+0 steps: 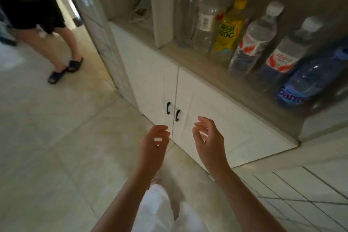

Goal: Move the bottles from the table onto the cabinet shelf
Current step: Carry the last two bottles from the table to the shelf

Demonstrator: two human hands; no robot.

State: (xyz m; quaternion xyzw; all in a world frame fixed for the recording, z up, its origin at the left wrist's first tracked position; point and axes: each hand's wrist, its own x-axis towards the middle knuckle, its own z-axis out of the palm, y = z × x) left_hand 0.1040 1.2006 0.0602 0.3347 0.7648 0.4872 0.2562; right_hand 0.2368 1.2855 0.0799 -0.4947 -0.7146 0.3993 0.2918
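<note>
Several plastic bottles stand in rows on the cabinet shelf [211, 79] at the upper right. Among them are a yellow-labelled bottle [227, 35], a clear bottle with a blue cap [185, 11], two clear bottles with red and white labels [253, 41], and a blue bottle [308, 81] at the right edge. My left hand [154, 144] and my right hand [209, 139] hang below the shelf, in front of the white cabinet doors. Both hold nothing, with fingers loosely curled and apart. No table is in view.
Two white cabinet doors with black handles [172, 112] sit under the shelf. Another person's legs in black sandals [65, 69] stand at the upper left near a doorway. A white divider panel [162, 5] splits the shelf. Tiled floor [56, 137] spreads to the left.
</note>
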